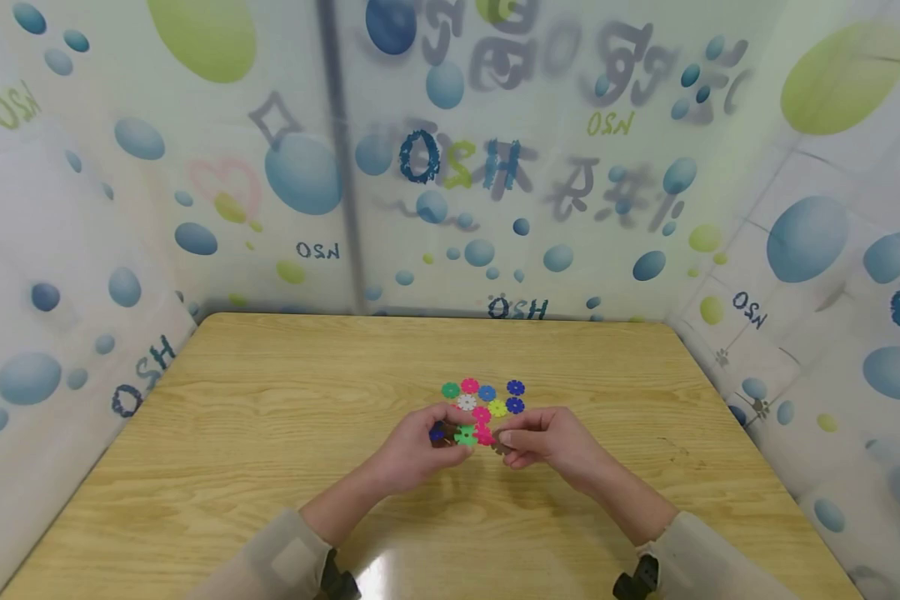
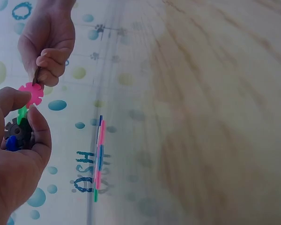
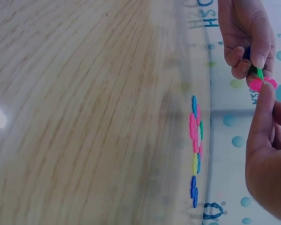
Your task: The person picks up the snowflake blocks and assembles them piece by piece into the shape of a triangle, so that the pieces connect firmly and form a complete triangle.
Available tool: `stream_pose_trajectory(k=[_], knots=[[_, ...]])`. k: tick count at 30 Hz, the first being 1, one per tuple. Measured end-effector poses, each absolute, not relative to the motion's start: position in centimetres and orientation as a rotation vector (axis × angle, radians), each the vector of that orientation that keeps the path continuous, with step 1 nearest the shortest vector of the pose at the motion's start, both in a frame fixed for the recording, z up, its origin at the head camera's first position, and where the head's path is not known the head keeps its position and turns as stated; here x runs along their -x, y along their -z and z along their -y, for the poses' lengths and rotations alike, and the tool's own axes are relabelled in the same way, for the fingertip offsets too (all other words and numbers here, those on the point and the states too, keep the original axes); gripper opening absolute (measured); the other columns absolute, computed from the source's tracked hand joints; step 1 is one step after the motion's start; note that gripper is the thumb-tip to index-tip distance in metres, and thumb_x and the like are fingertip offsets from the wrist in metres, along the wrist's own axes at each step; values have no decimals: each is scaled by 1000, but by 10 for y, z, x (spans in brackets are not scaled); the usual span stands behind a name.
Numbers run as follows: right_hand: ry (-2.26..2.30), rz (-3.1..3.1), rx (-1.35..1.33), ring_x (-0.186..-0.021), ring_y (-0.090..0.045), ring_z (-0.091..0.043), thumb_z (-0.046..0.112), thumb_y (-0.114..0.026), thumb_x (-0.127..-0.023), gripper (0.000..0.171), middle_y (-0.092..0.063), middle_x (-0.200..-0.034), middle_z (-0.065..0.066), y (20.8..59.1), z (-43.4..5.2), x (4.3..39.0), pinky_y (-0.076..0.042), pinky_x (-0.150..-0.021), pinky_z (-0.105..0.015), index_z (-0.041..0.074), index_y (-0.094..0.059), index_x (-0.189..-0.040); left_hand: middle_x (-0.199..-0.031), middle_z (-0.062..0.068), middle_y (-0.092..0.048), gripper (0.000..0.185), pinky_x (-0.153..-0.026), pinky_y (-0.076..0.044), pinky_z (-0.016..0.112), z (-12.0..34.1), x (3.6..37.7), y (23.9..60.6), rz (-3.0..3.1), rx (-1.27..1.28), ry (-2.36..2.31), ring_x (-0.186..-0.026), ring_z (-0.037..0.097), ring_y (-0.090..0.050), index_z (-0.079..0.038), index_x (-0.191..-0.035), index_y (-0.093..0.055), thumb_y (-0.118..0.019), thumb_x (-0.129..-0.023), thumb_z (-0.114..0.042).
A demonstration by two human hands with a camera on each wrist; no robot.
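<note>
- Nearest are the two pale sleeves point(image 1: 277, 554), a dark band at each wrist, with both forearms angled inward over the table.
- The left hand point(image 1: 420, 446) is curled round a small cluster of notched discs: a green disc point(image 1: 466, 435) at the thumb and fingertips, with a dark disc point(image 2: 21, 132) and a blue disc point(image 2: 11, 143) deeper in the grasp.
- The right hand point(image 1: 555, 442) pinches a brown disc point(image 1: 501, 443) between thumb and fingers.
- A pink disc point(image 1: 483, 434) sits between the two hands, right of the green disc and left of the brown one. The held discs make a short row running left to right, from palm toward palm.
- The key relation seems to be at the pink disc's right edge: the brown disc meets it from the right hand's side. In the left wrist view the pink disc shows its face and the brown one its edge, so they stand crosswise. Whether their notches are joined, I cannot tell.
- Just beyond the fingers, loose discs lie flat in a group: pink, yellow, white, green and blue point(image 1: 515, 387).
- The wooden table point(image 1: 270, 375) stretches past them to a printed cloth point(image 1: 435, 250).
</note>
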State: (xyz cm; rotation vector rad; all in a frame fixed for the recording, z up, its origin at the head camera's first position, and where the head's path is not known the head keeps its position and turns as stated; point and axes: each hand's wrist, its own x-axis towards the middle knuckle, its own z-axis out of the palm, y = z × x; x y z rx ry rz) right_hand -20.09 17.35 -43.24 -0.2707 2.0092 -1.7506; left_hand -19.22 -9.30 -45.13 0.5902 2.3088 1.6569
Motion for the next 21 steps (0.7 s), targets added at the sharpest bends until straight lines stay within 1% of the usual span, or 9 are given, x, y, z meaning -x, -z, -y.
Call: stream_pose_trajectory(k=[7, 10, 16, 21], knots=[[1792, -1997, 227, -81, -79, -11, 11, -71, -106, 27, -84, -105, -12, 432, -170, 199, -68, -80, -29, -12, -74, -122, -118, 10, -72, 33, -82, -58, 21, 93, 193, 450, -2317, -583, -1665, -101, 18, -65, -4, -130, -70, -79, -100, -13], [1820, -1994, 203, -82, -79, -11, 10, -70, -107, 27, -84, -103, -10, 431, -168, 198, -68, -80, -29, -12, -74, -122, -120, 9, -73, 32, -84, -58, 21, 93, 193, 450, -2311, -585, -1669, -102, 17, -66, -5, -129, -71, -80, -100, -13], [1790, -2003, 200, -84, -79, -12, 14, -71, -108, 30, -83, -104, -8, 428, -168, 199, -68, -82, -29, -10, -73, -124, -116, 10, -73, 32, -82, -59, 22, 96, 194, 447, -2319, -608, -1657, -100, 18, -67, -4, -129, -70, -80, -100, -13], [1727, -1987, 204, -83, -76, -12, 17, -71, -108, 29, -81, -102, -5, 427, -171, 197, -68, -82, -30, -8, -73, -124, -122, 9, -72, 33, -86, -60, 22, 95, 192, 448, -2293, -653, -1621, -105, 18, -68, -4, -131, -69, -79, -101, -12]])
